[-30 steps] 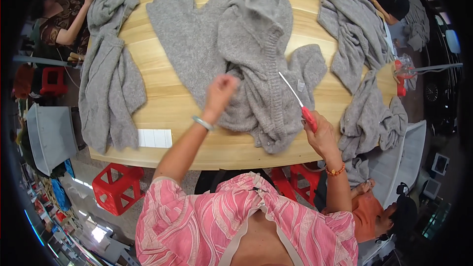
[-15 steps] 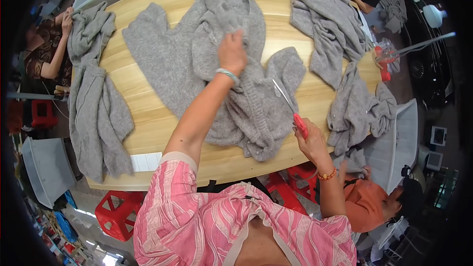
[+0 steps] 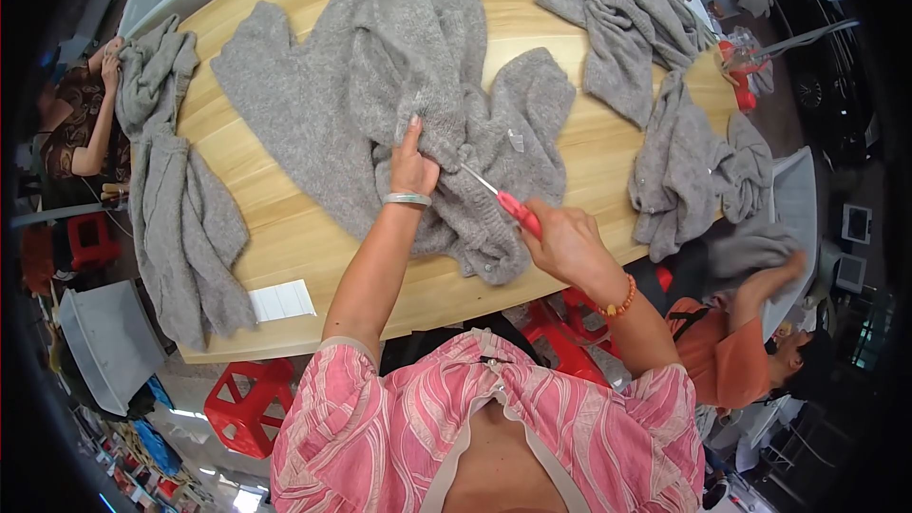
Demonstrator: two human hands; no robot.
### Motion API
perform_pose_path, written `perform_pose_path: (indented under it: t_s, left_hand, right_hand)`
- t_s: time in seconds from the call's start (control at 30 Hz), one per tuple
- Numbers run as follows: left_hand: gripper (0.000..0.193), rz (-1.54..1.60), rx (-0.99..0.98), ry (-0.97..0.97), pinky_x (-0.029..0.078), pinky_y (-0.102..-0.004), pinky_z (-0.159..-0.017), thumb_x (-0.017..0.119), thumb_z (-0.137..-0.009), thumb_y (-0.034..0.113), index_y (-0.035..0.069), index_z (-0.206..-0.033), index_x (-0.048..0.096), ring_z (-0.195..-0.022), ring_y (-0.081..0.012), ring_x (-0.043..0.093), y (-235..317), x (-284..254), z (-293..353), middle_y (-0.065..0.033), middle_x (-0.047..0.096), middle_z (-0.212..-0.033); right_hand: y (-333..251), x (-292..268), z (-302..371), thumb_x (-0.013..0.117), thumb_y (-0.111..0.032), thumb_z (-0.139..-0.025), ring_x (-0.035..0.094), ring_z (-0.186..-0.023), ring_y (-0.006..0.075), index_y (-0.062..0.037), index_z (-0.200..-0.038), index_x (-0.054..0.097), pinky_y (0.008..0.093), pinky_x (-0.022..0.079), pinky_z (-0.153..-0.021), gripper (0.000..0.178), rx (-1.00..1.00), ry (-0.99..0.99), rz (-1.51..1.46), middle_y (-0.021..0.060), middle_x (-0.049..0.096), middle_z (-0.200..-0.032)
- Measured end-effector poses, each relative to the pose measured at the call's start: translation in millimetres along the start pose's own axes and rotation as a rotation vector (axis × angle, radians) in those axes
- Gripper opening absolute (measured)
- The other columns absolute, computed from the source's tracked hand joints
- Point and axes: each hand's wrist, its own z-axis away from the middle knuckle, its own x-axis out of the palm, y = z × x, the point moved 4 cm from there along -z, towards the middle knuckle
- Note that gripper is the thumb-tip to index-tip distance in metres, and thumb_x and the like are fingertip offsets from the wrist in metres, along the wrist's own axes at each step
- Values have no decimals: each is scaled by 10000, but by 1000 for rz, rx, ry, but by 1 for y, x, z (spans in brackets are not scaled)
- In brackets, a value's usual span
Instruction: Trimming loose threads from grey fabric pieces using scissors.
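Note:
A grey knitted sweater [image 3: 380, 85] lies spread across a light wooden table [image 3: 285, 237]. My left hand [image 3: 413, 163], a silver bangle on its wrist, pinches a fold of the knit near the sweater's middle. My right hand [image 3: 565, 239] grips red-handled scissors [image 3: 502, 198], whose thin blades point up-left and touch the fabric just beside my left fingers. The sweater's lower part is bunched up between my two hands.
More grey knitwear lies on the table: a long pile at the left [image 3: 176, 218], and others at the right [image 3: 689, 161] and top right [image 3: 617, 0]. A white card [image 3: 281, 301] sits near the front edge. People sit at the left [image 3: 81, 128] and lower right [image 3: 750, 342]. Red stools [image 3: 249, 406] stand below.
My left hand has come back from the sweater's upper part to its middle and taken a fold. My right hand with the scissors has moved in until the blades meet the fabric.

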Motion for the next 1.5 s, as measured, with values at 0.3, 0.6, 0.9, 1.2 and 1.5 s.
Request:
perform_pose_path:
  t_s: [0.3,0.6,0.9,1.2,1.5]
  left_hand:
    - [418,39,21,-40,328,-425,-1066,543,-923,193,-5,-1280,452,-1210,-262,468,0,-15,15,-117,510,-1295]
    - [486,-123,-173,-189,467,-433,-917,558,-912,320,34,-1291,455,-1136,-251,531,78,-9,3,-122,519,-1282]
    - [339,-390,50,64,513,-296,-788,648,-824,1,-7,-1151,562,-854,-168,627,40,-10,-28,-89,656,-989]
    - [195,-715,219,-106,450,-202,-713,639,-845,30,-16,-1034,624,-773,-66,560,62,-22,-9,17,634,-896]
    - [522,-395,-272,-24,503,-290,-743,525,-914,464,0,-1151,563,-812,-176,617,119,-11,-79,-54,641,-998]
  right_hand:
    - [-1,6,-3,605,-212,-831,600,-742,414,-53,-923,542,484,460,-673,194,-62,-100,31,219,611,-729]
    - [9,6,0,593,-183,-845,581,-740,401,-57,-955,530,466,454,-663,178,-47,63,-46,205,595,-755]
    - [-15,-1,-26,577,-158,-829,598,-712,419,-63,-973,535,498,461,-658,177,-2,58,22,200,609,-699]
    - [-27,-4,-35,588,-172,-825,594,-736,421,-60,-948,522,487,461,-676,179,2,-44,80,203,615,-742]
    - [-44,-14,-52,582,-134,-835,575,-719,407,-67,-957,526,481,446,-659,149,-34,117,34,205,577,-710]
